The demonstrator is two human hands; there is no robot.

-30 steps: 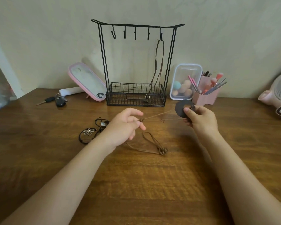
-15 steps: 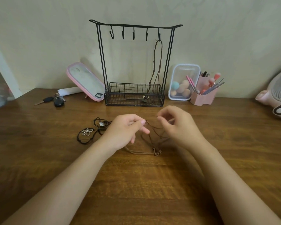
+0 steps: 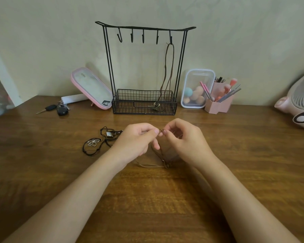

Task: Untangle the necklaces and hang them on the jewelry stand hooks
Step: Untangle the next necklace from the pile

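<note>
Necklaces (image 3: 102,141) in black lie tangled on the table (image 3: 68,163) at 9 o'clock from my hands, untouched. The stand (image 3: 109,67) is at 12 o'clock with four hooks (image 3: 131,35) free. My left hand (image 3: 135,142) is curled, thumb and forefinger pinching the brown cord (image 3: 148,166) just beside its knot (image 3: 160,133), though that lump is too small to tell from a bead. My right hand (image 3: 184,141) is curled too, pinching the knot from 3 o'clock, fingertips nearly meeting the left's. The rest of the cord droops to the table at 6 o'clock. I judge the knot wants loosening, not pulling. I should hold one side steady with the left, pick a strand open with my right nails, and keep the cord slack so nothing cinches tighter.
</note>
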